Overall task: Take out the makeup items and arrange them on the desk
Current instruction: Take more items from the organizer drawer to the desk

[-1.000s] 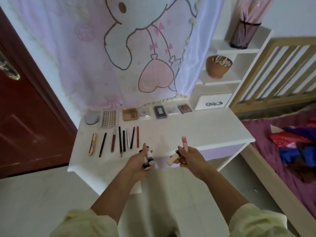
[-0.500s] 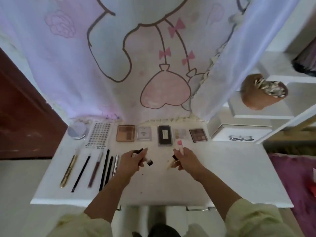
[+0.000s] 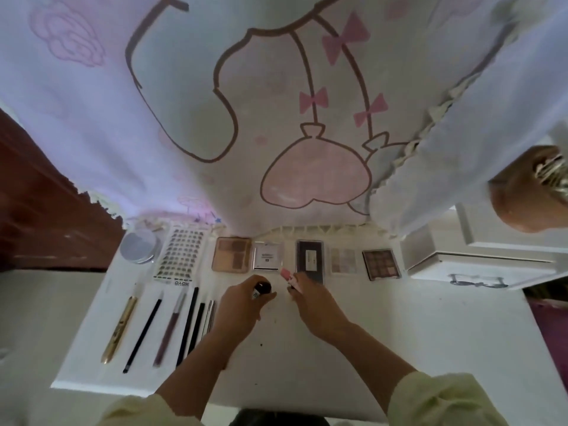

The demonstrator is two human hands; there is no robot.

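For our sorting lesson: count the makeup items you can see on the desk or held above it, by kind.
Flat palettes: 5
Slim sticks, visible: 6
Round compact: 1
Dotted sheet: 1
Held tubes, black-capped tube and pink tube: 2
Total: 15

A cartoon-print curtain [image 3: 190, 96] hangs left of a brown pot [image 3: 519, 198] and white drawer [image 3: 461, 265].

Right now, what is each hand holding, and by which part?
Left hand: black-capped tube, by its body. Right hand: pink-capped tube, by its lower part.
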